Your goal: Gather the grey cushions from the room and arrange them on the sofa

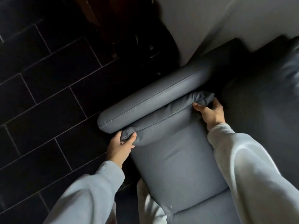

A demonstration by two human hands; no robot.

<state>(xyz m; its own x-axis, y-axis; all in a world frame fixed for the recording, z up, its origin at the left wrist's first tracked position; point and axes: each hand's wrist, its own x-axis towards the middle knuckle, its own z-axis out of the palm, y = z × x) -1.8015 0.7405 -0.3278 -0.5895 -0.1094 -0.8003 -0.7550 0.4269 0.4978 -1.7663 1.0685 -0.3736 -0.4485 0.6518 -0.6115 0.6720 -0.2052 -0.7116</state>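
Note:
A grey cushion (168,117) stands on the grey sofa's seat (178,167), leaning along the padded armrest (155,96). My left hand (119,147) grips the cushion's near corner at the sofa's front edge. My right hand (210,112) grips its far corner, close to the dark backrest. Both arms wear light grey sleeves. The cushion's lower part is pressed into the seat.
Dark tiled floor (48,94) lies to the left of the sofa. A light wall (210,21) rises behind the armrest. Dim, unclear objects (137,46) sit on the floor near the wall. The sofa's dark back (258,94) fills the right side.

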